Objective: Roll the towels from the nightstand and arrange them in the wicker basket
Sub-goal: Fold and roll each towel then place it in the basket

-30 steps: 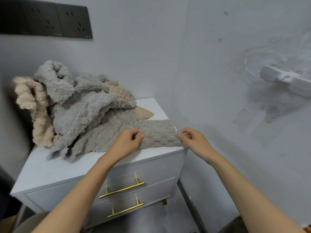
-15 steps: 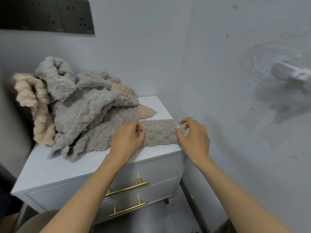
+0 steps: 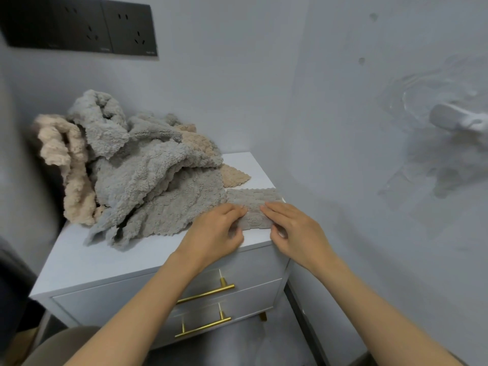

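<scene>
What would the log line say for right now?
step: roll towel; left grip: pinches grey towel; right grip: pinches it too; on: nightstand

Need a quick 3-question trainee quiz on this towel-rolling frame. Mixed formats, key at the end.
1. True or false: the left hand and right hand both pinch the flat towel strip on the nightstand.
2. The drawer handles are: A black, B gold, C white.
3. Fill in: the towel pile mixes grey and ___ towels.
Key: 1 true; 2 B; 3 beige.
</scene>
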